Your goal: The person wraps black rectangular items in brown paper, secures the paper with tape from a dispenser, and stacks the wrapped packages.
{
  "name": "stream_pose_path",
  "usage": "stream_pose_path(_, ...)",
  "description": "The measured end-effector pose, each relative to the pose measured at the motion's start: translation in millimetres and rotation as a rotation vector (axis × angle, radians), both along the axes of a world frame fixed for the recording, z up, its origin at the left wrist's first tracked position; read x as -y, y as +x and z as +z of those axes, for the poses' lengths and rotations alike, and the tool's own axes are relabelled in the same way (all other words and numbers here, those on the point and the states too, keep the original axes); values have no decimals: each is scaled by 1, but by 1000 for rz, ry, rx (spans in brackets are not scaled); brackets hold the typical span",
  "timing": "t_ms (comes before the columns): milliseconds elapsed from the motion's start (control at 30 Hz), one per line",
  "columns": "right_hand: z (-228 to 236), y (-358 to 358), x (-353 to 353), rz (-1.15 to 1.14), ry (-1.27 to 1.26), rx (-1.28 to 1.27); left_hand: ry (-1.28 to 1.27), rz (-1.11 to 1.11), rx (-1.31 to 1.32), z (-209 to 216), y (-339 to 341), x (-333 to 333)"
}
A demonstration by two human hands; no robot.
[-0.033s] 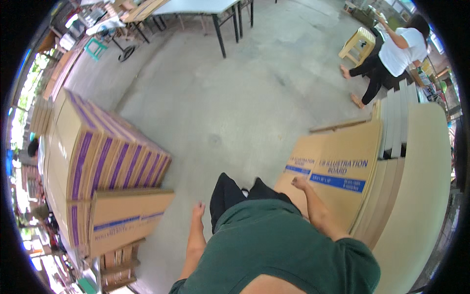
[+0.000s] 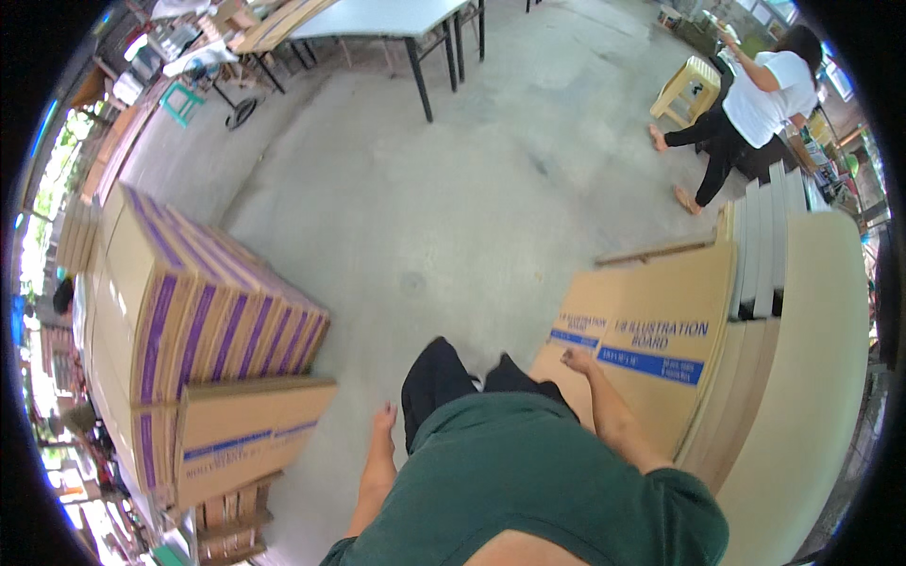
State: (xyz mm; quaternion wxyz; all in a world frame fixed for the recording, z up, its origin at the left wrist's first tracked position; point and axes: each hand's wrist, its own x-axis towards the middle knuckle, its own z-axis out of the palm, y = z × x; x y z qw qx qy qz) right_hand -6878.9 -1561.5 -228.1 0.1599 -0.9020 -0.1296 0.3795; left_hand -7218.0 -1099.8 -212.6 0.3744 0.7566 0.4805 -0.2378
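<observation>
Right hand — at the person's right, in front of a flat tan carton with a blue band leaning upright; contact and finger closure cannot be told. Left hand — hanging beside the dark trousers, finger closure likewise unclear; farther left, apart from it, a tan carton with blue stripe, set against purple-banded cartons.

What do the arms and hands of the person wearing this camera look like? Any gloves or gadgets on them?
Nothing mechanical: the dark green top has short sleeves, leaving the forearms bare. The left hand and right hand wear no gloves, and I see no cables or wristwear.
</observation>
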Motion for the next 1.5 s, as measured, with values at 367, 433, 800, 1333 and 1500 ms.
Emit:
stream_pose_path(367,-59,177,-57,-707,238,-492,-152,-300,-275,-5,318,-225)
stream_pose_path(433,-37,227,-91,-938,357,-570,-18,-414,-251,0,424,-282)
stream_pose_path(800,-118,511,-111,-621,29,-267,746,-779,713,130,1206,-282)
stream_pose_path(1333,36,1441,-199,-749,338,386,916,-80,424,152,1706,-384)
stream_pose_path(1500,2,1536,-178,-829,182,-65,858,-202,862,172,2011,-363)
